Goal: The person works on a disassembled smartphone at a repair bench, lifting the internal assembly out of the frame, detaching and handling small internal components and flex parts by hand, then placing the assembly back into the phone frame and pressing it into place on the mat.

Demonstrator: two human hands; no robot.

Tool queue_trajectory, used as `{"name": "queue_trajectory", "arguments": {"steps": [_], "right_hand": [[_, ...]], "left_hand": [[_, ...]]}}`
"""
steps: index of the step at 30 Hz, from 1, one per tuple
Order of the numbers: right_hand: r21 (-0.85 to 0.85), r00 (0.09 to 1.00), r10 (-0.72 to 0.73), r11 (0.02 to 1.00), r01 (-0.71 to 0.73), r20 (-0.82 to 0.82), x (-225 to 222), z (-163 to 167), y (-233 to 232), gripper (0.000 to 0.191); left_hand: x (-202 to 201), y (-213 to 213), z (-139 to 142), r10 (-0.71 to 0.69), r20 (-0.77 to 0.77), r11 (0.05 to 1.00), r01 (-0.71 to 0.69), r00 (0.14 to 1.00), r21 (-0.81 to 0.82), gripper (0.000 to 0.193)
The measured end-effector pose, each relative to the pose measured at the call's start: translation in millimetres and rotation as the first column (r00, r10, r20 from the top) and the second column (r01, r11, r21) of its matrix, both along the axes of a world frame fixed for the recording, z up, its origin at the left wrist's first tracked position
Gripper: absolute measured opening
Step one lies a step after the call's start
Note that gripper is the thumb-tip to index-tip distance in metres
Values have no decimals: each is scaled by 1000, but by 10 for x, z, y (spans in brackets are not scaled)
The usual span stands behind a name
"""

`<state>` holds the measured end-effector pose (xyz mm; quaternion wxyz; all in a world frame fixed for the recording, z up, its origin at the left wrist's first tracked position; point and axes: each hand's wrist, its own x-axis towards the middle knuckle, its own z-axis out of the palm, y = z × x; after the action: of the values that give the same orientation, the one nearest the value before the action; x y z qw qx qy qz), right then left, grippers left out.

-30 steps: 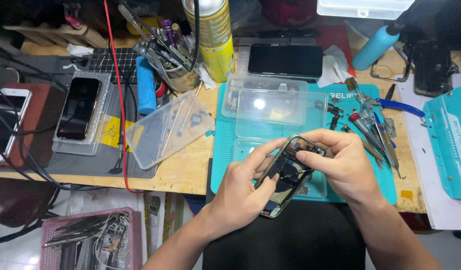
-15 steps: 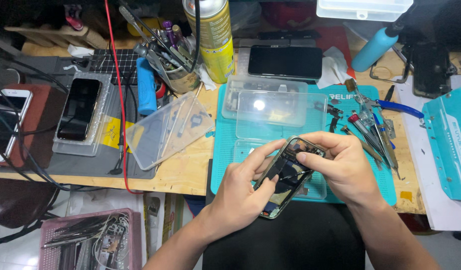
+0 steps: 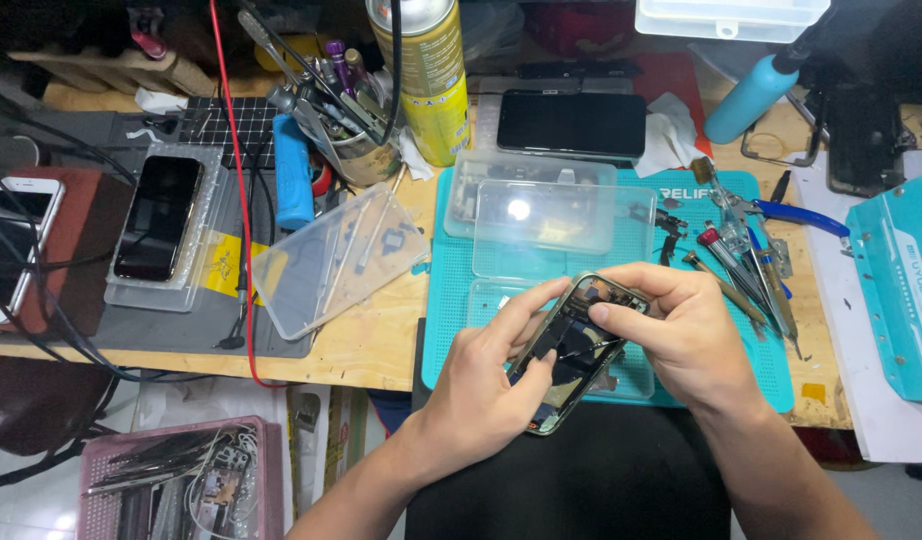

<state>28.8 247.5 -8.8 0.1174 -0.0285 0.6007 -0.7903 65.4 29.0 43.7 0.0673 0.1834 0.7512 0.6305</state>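
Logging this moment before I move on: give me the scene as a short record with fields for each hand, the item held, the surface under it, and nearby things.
left hand: left hand grips the lower part of the opened phone body, fingertips on its inside
right hand: right hand pinches the phone's upper edge
item state: back open, inner parts showing, tilted, lifted over the table edge
surface: teal work mat on a wooden table
on mat: clear plastic trays, screwdrivers and tweezers
nearby: yellow spray can, black phone, blue bottle
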Motion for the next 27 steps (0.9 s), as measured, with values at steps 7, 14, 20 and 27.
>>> {"name": "queue_trajectory", "arguments": {"steps": [7,14,20,27], "right_hand": [[207,996,-39,977,55,-79,98,96,-99,28],[322,979,-23,942,89,-203,178,216,-163,27],[392,977,-13,915,98,-213,205,301,-189,30],[406,970,25,911,77,-240,223,346,-190,32]], "left_hand": [[-65,67,-50,139,-231,978,-171,963,-123,41],[-123,126,-83,209,-157,959,-233,965,-160,23],[-120,120,-69,175,-141,981,-185,974,-61,19],[-111,98,-11,191,-47,971,-196,980,-137,17]]}}
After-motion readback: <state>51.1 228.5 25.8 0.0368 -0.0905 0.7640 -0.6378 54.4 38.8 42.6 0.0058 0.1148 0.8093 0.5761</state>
